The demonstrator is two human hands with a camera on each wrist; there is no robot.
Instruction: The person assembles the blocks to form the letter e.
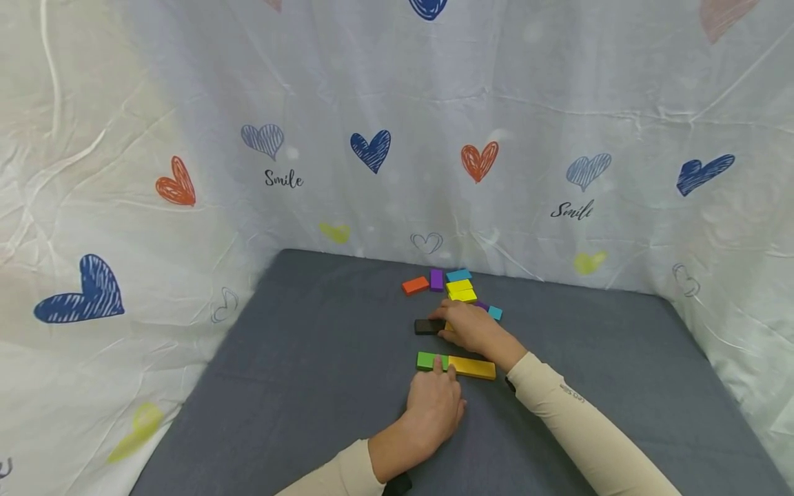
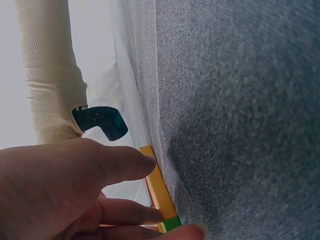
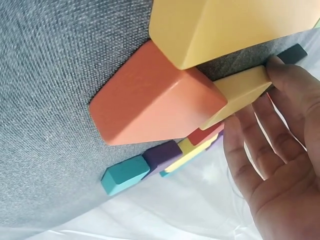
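Observation:
A green block (image 1: pixel 425 361) and a longer orange-yellow block (image 1: pixel 474 368) lie end to end on the cloth. My left hand (image 1: pixel 431 406) rests against this row, its extended fingertips on the green block and by the joint. Farther back, my right hand (image 1: pixel 474 327) pinches a yellow block (image 3: pixel 239 95) between thumb and fingers. This block sits end to end with a black block (image 1: pixel 426 327), and the thumb is at their joint. A red block (image 3: pixel 155 97) stands beside the yellow one in the right wrist view; the hand hides it in the head view.
Behind my right hand lie yellow blocks (image 1: pixel 461 291), a blue block (image 1: pixel 459 275), a purple block (image 1: pixel 437 280) and an orange-red block (image 1: pixel 415 286). A small turquoise block (image 1: pixel 495 313) lies right of the hand. A white curtain (image 1: pixel 422 207) hangs behind the grey cloth (image 1: pixel 298 372).

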